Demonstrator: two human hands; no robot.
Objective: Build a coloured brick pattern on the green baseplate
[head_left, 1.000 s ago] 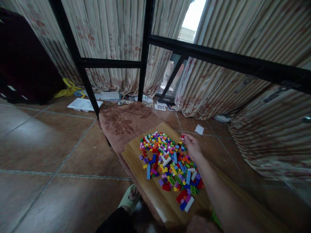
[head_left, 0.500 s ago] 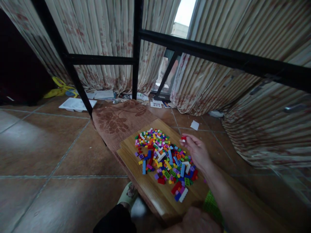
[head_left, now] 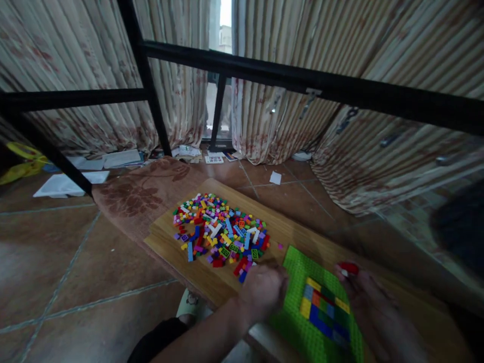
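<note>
My right hand (head_left: 372, 297), blurred, pinches a red toy brick (head_left: 348, 267) at its fingertips, with a bit of white showing below the red. It is beside the right edge of a green studded baseplate (head_left: 298, 267). A block of yellow, blue, red, orange and green bricks (head_left: 321, 307) is set on that plate. My left hand (head_left: 264, 287) is closed at the plate's left edge, its fingertips turned away, so what they hold, if anything, is hidden. Just beyond that hand spreads a pile of loose coloured bricks (head_left: 223, 232).
The wooden board (head_left: 295, 229) lies on a brown patterned cloth (head_left: 132, 191). A black metal rail (head_left: 264, 70) crosses in front of the curtains (head_left: 276, 121). On the tiled floor are a white tray (head_left: 60, 185), papers (head_left: 121, 159) and a white slip (head_left: 276, 177).
My view has turned to the right, bringing the green baseplate into sight. The right hand has moved from beside the pile to the plate's right side, still with the red brick.
</note>
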